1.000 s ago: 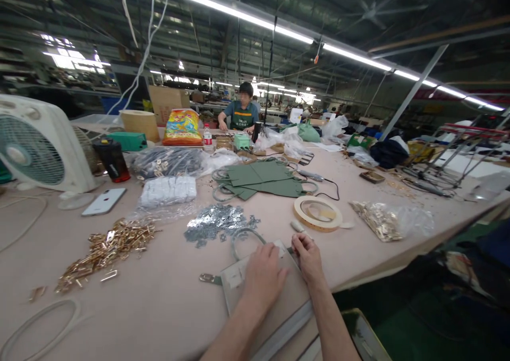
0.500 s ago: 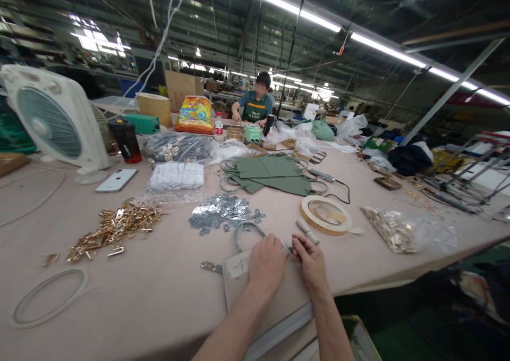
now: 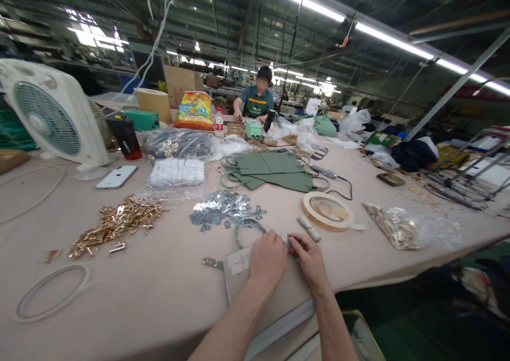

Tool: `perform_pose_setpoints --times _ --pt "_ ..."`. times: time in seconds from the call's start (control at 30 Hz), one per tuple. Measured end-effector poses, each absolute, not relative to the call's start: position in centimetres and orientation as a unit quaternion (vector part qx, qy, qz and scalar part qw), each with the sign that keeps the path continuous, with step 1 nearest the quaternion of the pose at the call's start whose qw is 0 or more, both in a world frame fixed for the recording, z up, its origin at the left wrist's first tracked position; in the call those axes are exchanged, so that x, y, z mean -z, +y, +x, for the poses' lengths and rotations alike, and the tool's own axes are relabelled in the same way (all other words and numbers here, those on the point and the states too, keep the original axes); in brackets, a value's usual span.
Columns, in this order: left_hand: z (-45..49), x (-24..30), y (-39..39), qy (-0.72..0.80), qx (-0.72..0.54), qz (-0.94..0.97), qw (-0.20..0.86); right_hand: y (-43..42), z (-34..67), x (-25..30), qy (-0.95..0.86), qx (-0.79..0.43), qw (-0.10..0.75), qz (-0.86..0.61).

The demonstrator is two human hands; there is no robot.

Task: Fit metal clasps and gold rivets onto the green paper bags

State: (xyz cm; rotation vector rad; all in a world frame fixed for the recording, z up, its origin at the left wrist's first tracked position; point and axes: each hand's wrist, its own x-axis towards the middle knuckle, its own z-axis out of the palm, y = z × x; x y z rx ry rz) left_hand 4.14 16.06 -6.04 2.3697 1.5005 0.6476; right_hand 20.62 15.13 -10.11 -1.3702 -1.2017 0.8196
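A flat beige bag panel point(image 3: 235, 262) lies at the table's front edge. Off its far side loops a grey-green cord handle point(image 3: 239, 233); a green strap with a gold metal plate point(image 3: 211, 263) sticks out to the left. My left hand point(image 3: 269, 257) rests over the panel with its fingers curled at the far right edge. My right hand point(image 3: 307, 254) pinches there too, its fingertips almost meeting the left ones. What they pinch is small and mostly hidden. Beyond are a short rolled piece point(image 3: 309, 228) and a pile of silver metal plates point(image 3: 223, 209).
A tape roll point(image 3: 350, 220) and a plastic bag of small parts point(image 3: 392, 227) lie to the right. Green bag panels point(image 3: 273, 168) are stacked ahead. Gold hardware point(image 3: 115, 223), a cord coil point(image 3: 24, 302), a phone point(image 3: 116, 177) and a fan point(image 3: 48, 116) stand left. A co-worker point(image 3: 255, 100) sits opposite.
My right hand has moved slightly left, bringing its fingertips closer to my left hand's. The left hand stays on the panel. The view has shifted a little.
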Motion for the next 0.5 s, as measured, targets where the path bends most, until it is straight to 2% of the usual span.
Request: perform_pose_setpoints --times 0.5 --pt "3.4 6.9 16.5 0.512 -0.253 0.801 0.177 15.4 20.0 9.3 -0.591 -0.332 0.455 -0.578"
